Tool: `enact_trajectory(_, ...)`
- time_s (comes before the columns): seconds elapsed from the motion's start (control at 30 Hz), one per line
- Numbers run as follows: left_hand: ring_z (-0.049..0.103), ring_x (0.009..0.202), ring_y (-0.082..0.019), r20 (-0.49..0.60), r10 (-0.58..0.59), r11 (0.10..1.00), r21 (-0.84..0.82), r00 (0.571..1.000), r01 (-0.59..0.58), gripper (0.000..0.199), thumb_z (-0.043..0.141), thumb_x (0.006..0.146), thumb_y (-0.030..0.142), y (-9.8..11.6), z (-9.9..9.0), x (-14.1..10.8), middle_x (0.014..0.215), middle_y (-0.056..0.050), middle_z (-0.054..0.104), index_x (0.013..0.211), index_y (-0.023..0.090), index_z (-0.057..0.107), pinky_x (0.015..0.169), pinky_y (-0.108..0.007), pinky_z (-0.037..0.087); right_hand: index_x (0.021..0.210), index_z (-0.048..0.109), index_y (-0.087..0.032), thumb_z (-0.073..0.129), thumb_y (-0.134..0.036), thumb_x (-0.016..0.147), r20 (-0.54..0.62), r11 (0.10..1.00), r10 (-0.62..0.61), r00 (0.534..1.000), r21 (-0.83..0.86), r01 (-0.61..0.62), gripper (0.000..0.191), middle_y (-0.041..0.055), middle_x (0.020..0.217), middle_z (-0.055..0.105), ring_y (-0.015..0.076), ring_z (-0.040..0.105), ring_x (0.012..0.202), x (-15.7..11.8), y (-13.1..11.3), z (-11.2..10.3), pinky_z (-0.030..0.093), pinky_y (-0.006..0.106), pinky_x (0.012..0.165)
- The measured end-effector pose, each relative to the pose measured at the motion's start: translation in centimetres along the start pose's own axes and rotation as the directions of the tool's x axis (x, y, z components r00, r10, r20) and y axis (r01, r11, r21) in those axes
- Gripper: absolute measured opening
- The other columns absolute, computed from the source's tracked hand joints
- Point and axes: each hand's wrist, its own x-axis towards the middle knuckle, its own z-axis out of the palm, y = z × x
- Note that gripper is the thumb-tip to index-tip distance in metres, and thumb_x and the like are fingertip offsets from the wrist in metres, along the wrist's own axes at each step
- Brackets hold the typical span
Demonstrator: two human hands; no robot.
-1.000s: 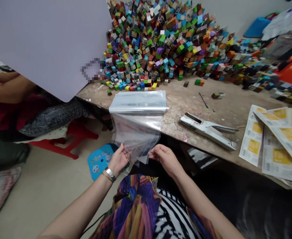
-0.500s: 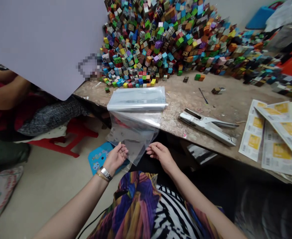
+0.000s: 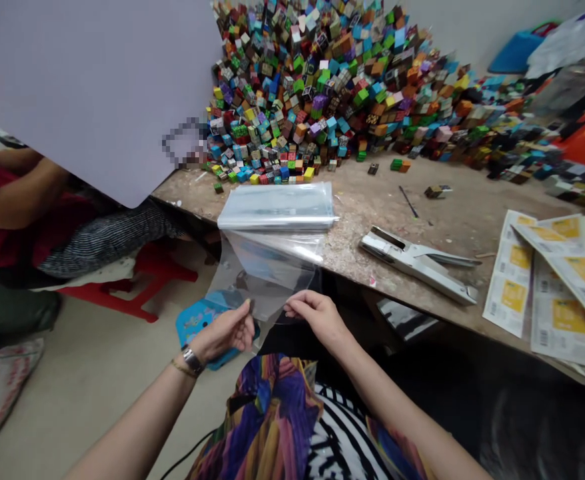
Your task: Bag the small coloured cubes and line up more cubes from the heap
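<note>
Clear film (image 3: 275,207): on my feed the bundle lies on the worktop (image 3: 472,207), at the front edge, toward its L front corner; loose end (image 3: 267,267) hangs over that edge down to both hands.
R hand (image 3: 320,320): grip tog., thumb + index look clamped on the film's lower R edge.
L hand (image 3: 225,333): fingers curled, thumb up at the film; can't tell from here if this grip has caught any.
Film handling: I judge the step as working the loose end w/ fingertips. I'd keep R pinch light but sure, roll L thumb vs. fingertips to part layers, pull gently so the bundle doesn't slip off the front edge. Thin plastic prob. clings + creases easily.
L hand vs. 0.5 s ago: lower, turned more sideways, fingers more tucked.
R hand vs. 0.5 s ago: fingertips a bit closer to L's.
Loose end vs. 0.5 s ago: spreads further L, now covering more of the blue panel (image 3: 190,320) below.
Bundle + stapler (image 3: 422,272): approx. same spots on the worktop, stapler R of film near front edge.
</note>
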Motion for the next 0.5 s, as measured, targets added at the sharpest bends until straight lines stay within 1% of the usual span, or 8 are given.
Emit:
enact_trajectory(0.07,0.067,0.050,-0.018,0.157,-0.050,0.959,0.285,0.986,0.003,0.058,0.055,0.092,0.059,1.5,-1.0,-1.4,0.059,-0.017,0.070,0.063,0.010,0.071,0.047,-0.020,0.050,0.070,0.068,-0.021,0.064,-0.036,0.077,0.001,0.993,-0.089,0.996,-0.075,0.089,0.018,0.0016,0.071,0.071,0.0167,0.066,0.071,-0.2,-0.5,0.2,0.051,0.030,0.073)
enact_trajectory(0.1,0.068,0.052,-0.019,0.208,0.000,0.933,0.352,0.978,-0.075,0.052,0.061,0.089,0.057,2.7,-1.3,-2.2,0.062,-0.016,0.072,0.066,0.011,0.073,0.049,-0.022,0.052,0.068,0.067,-0.021,0.062,-0.034,0.078,0.006,0.987,-0.117,0.993,-0.110,0.117,0.017,0.0009,0.070,0.070,0.0161,0.065,0.070,-0.4,-0.8,0.2,0.050,0.029,0.072)
enact_trajectory(0.2,0.063,0.048,-0.017,0.143,0.388,0.848,0.330,0.910,-0.414,0.034,0.073,0.079,0.050,7.0,-0.4,-4.4,0.057,-0.008,0.069,0.075,0.016,0.074,0.047,-0.023,0.049,0.066,0.065,-0.021,0.060,-0.033,0.080,0.026,0.975,-0.138,0.990,-0.171,0.141,0.019,0.0002,0.068,0.068,0.0153,0.063,0.068,-1.0,-1.8,0.1,0.048,0.027,0.069)
enact_trajectory(0.3,0.055,0.044,-0.015,0.005,0.709,0.658,0.355,0.705,-0.664,0.036,0.062,0.085,0.053,11.5,2.3,-4.8,0.056,-0.003,0.063,0.084,0.019,0.071,0.043,-0.024,0.045,0.063,0.063,-0.021,0.060,-0.032,0.081,0.050,0.957,-0.154,0.987,-0.241,0.162,0.021,-0.0005,0.066,0.067,0.0147,0.061,0.066,-1.6,-2.6,0.1,0.045,0.026,0.068)
enact_trajectory(0.33,0.061,0.054,-0.017,-0.006,0.809,0.515,0.489,0.587,-0.704,0.033,0.059,0.088,0.050,12.7,3.2,-4.3,0.065,-0.004,0.067,0.087,0.019,0.072,0.052,-0.027,0.051,0.063,0.062,-0.021,0.060,-0.032,0.082,0.060,0.947,-0.160,0.985,-0.273,0.170,0.022,-0.0008,0.065,0.066,0.0144,0.061,0.066,-1.9,-2.9,0.1,0.044,0.026,0.067)
enact_trajectory(0.4,0.067,0.089,-0.024,0.105,0.947,0.110,0.782,0.304,-0.614,0.026,0.064,0.085,0.040,14.8,4.7,-2.6,0.094,-0.010,0.072,0.095,0.017,0.073,0.085,-0.038,0.056,0.061,0.060,-0.021,0.060,-0.033,0.084,0.068,0.925,-0.175,0.982,-0.331,0.188,0.026,-0.0015,0.063,0.065,0.0136,0.059,0.064,-2.3,-3.4,0.2,0.042,0.025,0.065)
enact_trajectory(0.43,0.063,0.108,-0.029,0.187,0.954,-0.041,0.854,0.233,-0.519,0.029,0.064,0.086,0.037,15.6,5.2,-1.4,0.111,-0.013,0.070,0.105,0.017,0.072,0.099,-0.045,0.050,0.060,0.059,-0.021,0.059,-0.033,0.086,0.069,0.914,-0.187,0.980,-0.354,0.200,0.029,-0.0019,0.062,0.063,0.0131,0.058,0.063,-2.6,-3.6,0.2,0.041,0.025,0.064)
enact_trajectory(0.5,0.054,0.127,-0.033,0.346,0.903,-0.227,0.888,0.255,-0.401,0.035,0.064,0.088,0.034,16.7,5.8,1.1,0.133,-0.015,0.061,0.118,0.017,0.068,0.111,-0.051,0.041,0.058,0.057,-0.021,0.057,-0.035,0.089,0.068,0.894,-0.213,0.975,-0.389,0.222,0.034,-0.0024,0.060,0.060,0.0122,0.056,0.061,-3.1,-4.0,0.1,0.039,0.025,0.063)
